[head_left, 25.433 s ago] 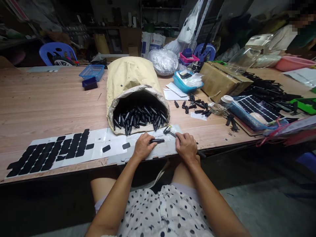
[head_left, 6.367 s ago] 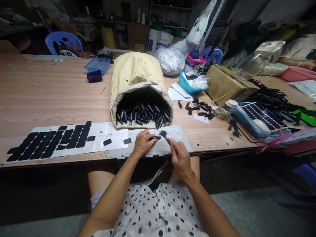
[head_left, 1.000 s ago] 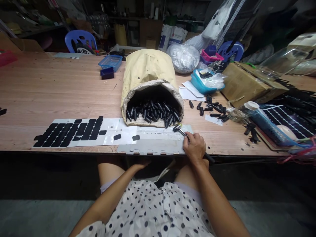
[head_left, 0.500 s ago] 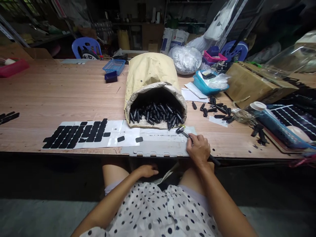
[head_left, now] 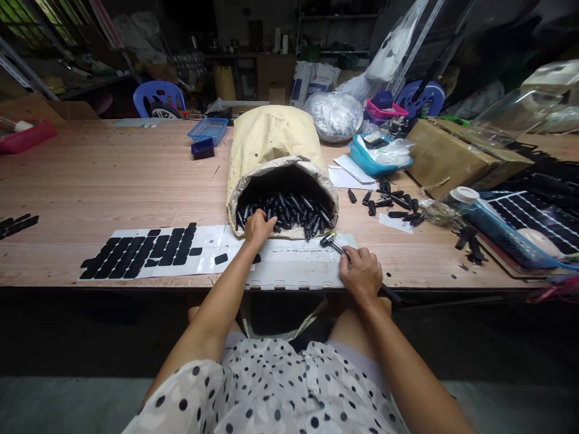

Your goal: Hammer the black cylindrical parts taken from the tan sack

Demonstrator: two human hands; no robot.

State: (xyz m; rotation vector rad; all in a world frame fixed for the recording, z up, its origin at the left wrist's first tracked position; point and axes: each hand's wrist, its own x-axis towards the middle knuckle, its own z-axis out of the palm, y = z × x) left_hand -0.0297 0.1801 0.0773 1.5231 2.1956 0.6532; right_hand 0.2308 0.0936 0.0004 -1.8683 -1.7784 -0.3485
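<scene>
A tan paper sack [head_left: 266, 135] lies on its side on the wooden table [head_left: 104, 181], its mouth full of several small black plastic parts [head_left: 294, 211]. My left hand [head_left: 257, 228] reaches into the sack's mouth, fingers curled down onto the black parts at the left side. My right hand [head_left: 360, 274] rests at the table's near edge, closed round the handle of a small hammer [head_left: 332, 243] whose metal head lies on a grey foam mat [head_left: 294, 268].
A white sheet with several black pads [head_left: 145, 250] lies left of the mat. Loose black parts [head_left: 389, 202] lie right of the sack, beside a cardboard box [head_left: 452, 157], blue trays [head_left: 375, 158] and solar panels [head_left: 520, 214]. A blue basket [head_left: 207, 129] stands behind.
My left hand has come up from under the table edge and reached forward into the sack's mouth. My right hand with the hammer has stayed in place.
</scene>
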